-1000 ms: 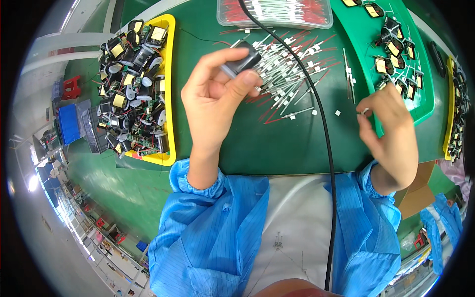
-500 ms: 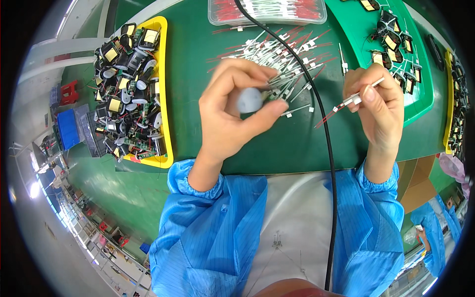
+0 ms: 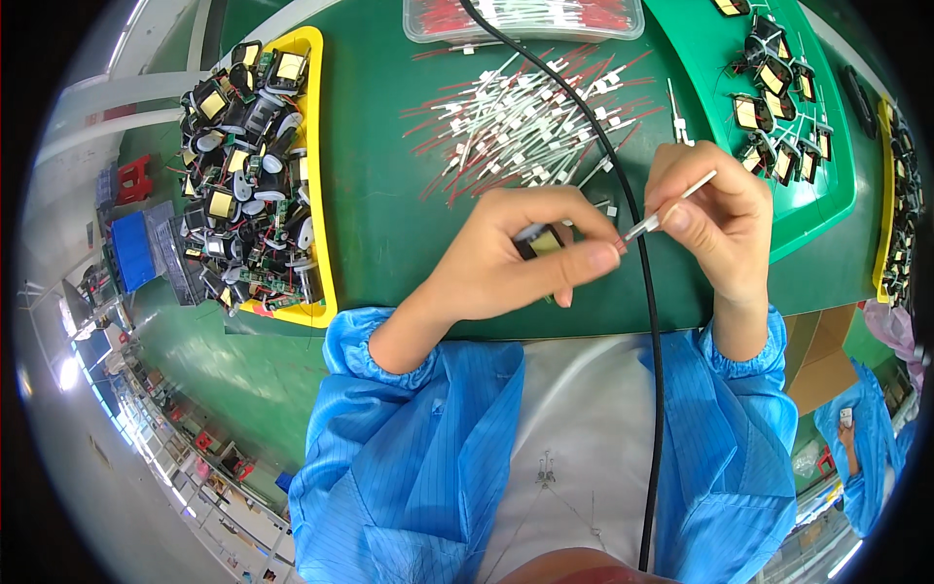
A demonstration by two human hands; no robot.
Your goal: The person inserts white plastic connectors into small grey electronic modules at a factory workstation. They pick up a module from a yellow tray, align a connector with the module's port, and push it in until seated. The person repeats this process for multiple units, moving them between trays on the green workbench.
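My left hand (image 3: pixel 530 253) is curled around a small black device (image 3: pixel 541 243) with a cream-coloured square pad. Most of the device is hidden by the fingers. Between thumb and fingertips, my right hand (image 3: pixel 715 219) pinches a thin wire lead (image 3: pixel 696 185) with a white connector and a red end. That red end meets the left fingertips; whether they grip it I cannot tell. Beyond both hands lies a loose heap of similar wire leads (image 3: pixel 525 127) with white connectors and red ends.
At left stands a yellow bin (image 3: pixel 316 175) piled with black devices. A green tray (image 3: pixel 817 209) at right holds more devices. A clear box (image 3: pixel 623 34) of leads sits at the back. A black cable (image 3: pixel 650 321) runs down across the table. A co-worker's blue sleeve (image 3: pixel 861 487) shows at lower right.
My left hand has moved right and nearer me, turning the device so its cream pad shows. My right hand has come left and slightly down with the wire lead, and the hands now meet.
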